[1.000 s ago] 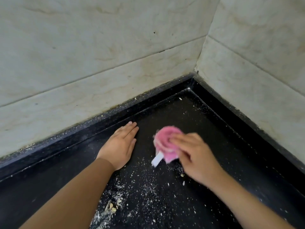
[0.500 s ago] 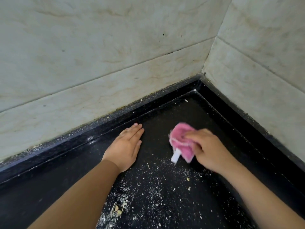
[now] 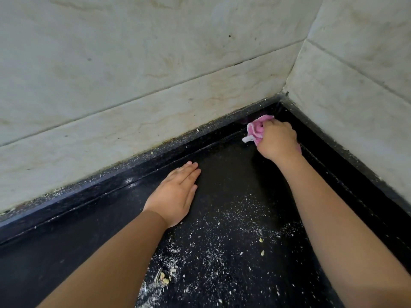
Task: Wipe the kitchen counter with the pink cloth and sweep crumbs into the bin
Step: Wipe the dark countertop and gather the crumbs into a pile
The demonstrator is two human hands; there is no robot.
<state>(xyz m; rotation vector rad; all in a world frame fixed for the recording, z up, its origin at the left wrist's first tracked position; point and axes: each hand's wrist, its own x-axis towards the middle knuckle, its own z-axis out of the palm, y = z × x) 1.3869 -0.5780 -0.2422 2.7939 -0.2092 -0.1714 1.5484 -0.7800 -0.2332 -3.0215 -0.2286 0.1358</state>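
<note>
Lying flat, palm down, on the black counter (image 3: 226,174) near its back edge: left hand (image 3: 175,194), fingers straight and together, pointing toward the back right corner, gripping nothing, forearm running in from the lower left. Scattering across the near middle of the counter, between the two forearms: white crumbs (image 3: 222,247) with a few larger pale bits among them. Reaching deep into the back right corner: right hand (image 3: 277,140), knuckles up, fingers curling round the pink cloth (image 3: 258,127) and pressing it down where counter and raised black rim (image 3: 155,156) are meeting. Bunching up under the fingers: the cloth, long axis running roughly from the corner back toward the left, white tag sticking out leftward. Rising behind and to the right: pale marbled wall tiles (image 3: 133,74), joining at the corner.
</note>
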